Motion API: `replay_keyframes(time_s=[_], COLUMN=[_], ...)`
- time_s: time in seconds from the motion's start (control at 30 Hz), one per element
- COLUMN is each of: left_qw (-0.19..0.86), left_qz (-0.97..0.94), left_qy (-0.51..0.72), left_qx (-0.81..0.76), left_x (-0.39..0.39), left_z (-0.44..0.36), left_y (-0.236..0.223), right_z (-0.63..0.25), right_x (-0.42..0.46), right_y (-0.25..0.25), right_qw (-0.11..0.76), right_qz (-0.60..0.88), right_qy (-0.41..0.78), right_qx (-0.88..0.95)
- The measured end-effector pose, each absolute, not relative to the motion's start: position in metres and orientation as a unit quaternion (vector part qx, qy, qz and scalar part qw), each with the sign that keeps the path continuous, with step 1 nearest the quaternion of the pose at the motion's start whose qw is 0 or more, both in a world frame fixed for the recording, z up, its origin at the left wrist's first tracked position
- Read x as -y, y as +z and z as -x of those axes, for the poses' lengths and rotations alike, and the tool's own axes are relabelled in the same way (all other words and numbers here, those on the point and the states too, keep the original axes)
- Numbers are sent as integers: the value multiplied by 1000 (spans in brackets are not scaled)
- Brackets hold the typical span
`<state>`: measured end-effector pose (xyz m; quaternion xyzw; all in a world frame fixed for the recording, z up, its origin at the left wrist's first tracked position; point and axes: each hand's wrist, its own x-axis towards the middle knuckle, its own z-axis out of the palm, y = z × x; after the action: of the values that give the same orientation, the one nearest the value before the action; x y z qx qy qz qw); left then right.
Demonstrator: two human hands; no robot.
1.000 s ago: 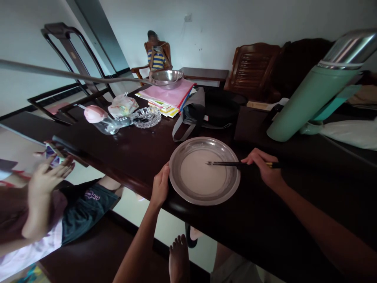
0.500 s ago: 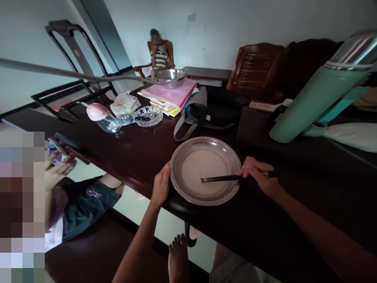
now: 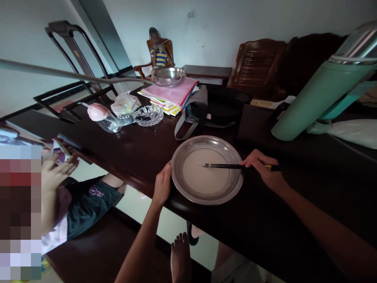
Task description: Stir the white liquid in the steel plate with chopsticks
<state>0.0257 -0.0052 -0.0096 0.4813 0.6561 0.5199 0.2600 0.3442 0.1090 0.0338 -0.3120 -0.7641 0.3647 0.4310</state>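
A round metal bowl [image 3: 235,188] stands near the front edge of the dark wooden table, holding a pale, milky liquid [image 3: 203,181]. At its left rim, my left hand [image 3: 163,181] grips the side, thumb up along the edge and the other fingers mostly hidden. My right hand [image 3: 262,167] is closed around dark chopsticks [image 3: 225,166] with gold bands near their back ends. Their tips dip into the liquid near the middle of the bowl.
Behind the bowl lie a black bag [image 3: 220,106], a glass ashtray [image 3: 149,116], a pink-topped bottle [image 3: 103,116] and pink folders [image 3: 171,92] under another metal basin [image 3: 170,76]. A green thermos [image 3: 315,100] stands at right. One person sits close at left, another on a far chair.
The chopsticks have swung toward the far side of the bowl, their tips moving up in the view. My right hand has shifted slightly away with them; my left hand keeps its hold.
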Motion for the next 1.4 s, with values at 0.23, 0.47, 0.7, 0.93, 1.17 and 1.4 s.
replay_keyframes(time_s=[0.23, 0.47, 0.7, 0.93, 1.17, 1.4], left_qw=[261, 264, 260, 255, 259, 256], left_qz=[-481, -486, -480, -478, -482, -483], left_qy=[521, 517, 521, 520, 514, 520], left_qx=[-656, -654, -656, -660, -660, -656], left_x=[5, 5, 4, 5, 5, 5], left_z=[-25, -26, -26, -25, -25, -25], left_y=[-11, -11, -11, -10, -11, -12], right_z=[-342, -343, -342, -341, -342, -340], right_x=[-107, -107, -108, -107, -107, -107], right_y=[33, 34, 34, 33, 34, 34], right_qw=[398, 448, 465, 397, 441, 478], right_qz=[266, 305, 334, 284, 307, 349], right_qy=[372, 376, 372, 372, 375, 360], right_qx=[795, 751, 730, 790, 756, 722])
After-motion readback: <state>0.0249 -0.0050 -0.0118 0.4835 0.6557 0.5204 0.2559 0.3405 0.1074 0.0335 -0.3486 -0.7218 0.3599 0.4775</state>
